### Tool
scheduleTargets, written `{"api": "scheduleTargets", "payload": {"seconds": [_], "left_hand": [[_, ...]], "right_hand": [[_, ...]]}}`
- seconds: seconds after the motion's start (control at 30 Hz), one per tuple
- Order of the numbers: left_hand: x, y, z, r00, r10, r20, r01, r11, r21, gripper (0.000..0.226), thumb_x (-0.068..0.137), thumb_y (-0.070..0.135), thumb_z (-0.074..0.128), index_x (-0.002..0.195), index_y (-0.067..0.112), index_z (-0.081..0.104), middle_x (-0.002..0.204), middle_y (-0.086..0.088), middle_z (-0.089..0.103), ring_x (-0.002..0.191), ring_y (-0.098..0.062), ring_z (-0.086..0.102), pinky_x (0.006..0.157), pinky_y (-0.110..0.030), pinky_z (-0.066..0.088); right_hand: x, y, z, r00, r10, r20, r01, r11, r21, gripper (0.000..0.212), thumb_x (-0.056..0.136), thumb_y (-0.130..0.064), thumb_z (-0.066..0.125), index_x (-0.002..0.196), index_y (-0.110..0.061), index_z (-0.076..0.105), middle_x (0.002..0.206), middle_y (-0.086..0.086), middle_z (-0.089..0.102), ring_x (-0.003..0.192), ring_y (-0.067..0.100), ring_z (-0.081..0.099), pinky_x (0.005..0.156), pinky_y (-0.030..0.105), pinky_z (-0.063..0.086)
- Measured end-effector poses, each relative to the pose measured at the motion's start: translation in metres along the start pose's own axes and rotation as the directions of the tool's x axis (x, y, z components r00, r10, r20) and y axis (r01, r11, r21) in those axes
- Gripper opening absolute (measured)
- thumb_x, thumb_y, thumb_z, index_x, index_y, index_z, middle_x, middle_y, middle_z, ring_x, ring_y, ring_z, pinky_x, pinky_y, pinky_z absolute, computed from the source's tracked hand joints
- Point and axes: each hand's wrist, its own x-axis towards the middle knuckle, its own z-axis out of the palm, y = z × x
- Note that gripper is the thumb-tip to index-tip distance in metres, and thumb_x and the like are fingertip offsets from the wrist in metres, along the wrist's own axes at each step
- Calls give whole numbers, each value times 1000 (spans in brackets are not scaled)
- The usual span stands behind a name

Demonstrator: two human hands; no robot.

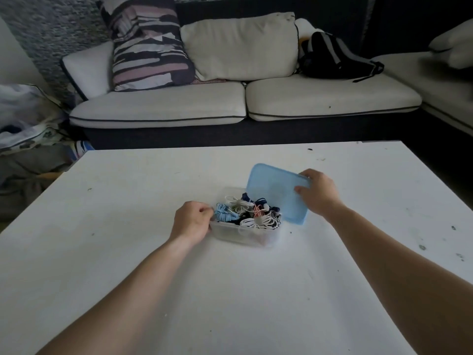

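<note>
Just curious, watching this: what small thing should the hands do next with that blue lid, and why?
Probably the right hand lays the blue lid flat on the table: it is held tilted at the right side of the box, the coiled cords lie uncovered, and the left hand grips the box's left rim.

cords [247, 210] in box [243, 235] | lid [275, 193] right | sofa [204, 103] behind table [128, 201]

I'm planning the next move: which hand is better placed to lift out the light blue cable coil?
Left, probably. The left hand grips the clear box at its rim, right beside the light blue coil, while the right hand is busy holding the blue lid at the box's other side.
</note>
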Motion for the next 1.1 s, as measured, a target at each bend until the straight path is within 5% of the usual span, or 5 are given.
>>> {"api": "scheduleTargets", "payload": {"seconds": [0.3, 0.47, 0.73, 0.87, 1.1], "left_hand": [[-29, 33, 21, 972, -208, 108, 231, 930, -286, 19, 88, 12, 57, 78, 4, 71, 89, -16, 73, 78, -26, 71, 72, -38, 62], [-52, 46, 18, 936, -247, 250, 336, 835, -435, 30, 97, 35, 44, 97, 15, 67, 88, -14, 74, 76, -28, 73, 62, -30, 59], [-62, 41, 25, 977, -134, 166, 188, 910, -370, 32, 81, 19, 64, 112, 27, 70, 89, -6, 75, 80, -25, 74, 71, -39, 62], [-64, 40, 23, 977, -96, 190, 154, 934, -322, 35, 74, 16, 60, 92, 43, 71, 89, -11, 74, 86, -29, 71, 75, -40, 62], [-61, 36, 27, 988, -4, 154, 42, 970, -239, 36, 78, 27, 65, 91, 60, 63, 80, 7, 74, 80, -26, 71, 77, -42, 60]], "right_hand": [[-69, -17, -17, 901, -415, 126, 419, 908, -10, 37, 82, 2, 52, 88, -34, 52, 99, -4, 73, 73, 23, 61, 63, 37, 51], [-94, 3, -18, 841, -450, 300, 483, 875, -42, 37, 82, -22, 73, 82, -40, 41, 133, -13, 59, 124, 21, 51, 94, 34, 45], [-94, 14, -21, 893, -391, 224, 414, 908, -66, 23, 83, -41, 74, 103, -34, 64, 143, -11, 49, 135, 17, 41, 106, 30, 36], [-93, 23, -21, 949, -197, 247, 239, 959, -150, 49, 99, -40, 50, 148, -35, 42, 165, -12, 16, 143, 18, 35, 109, 35, 36], [-81, 25, -18, 943, -175, 283, 222, 964, -144, 48, 104, -32, 41, 152, -33, 36, 165, -6, 19, 142, 22, 37, 110, 34, 33]]}}
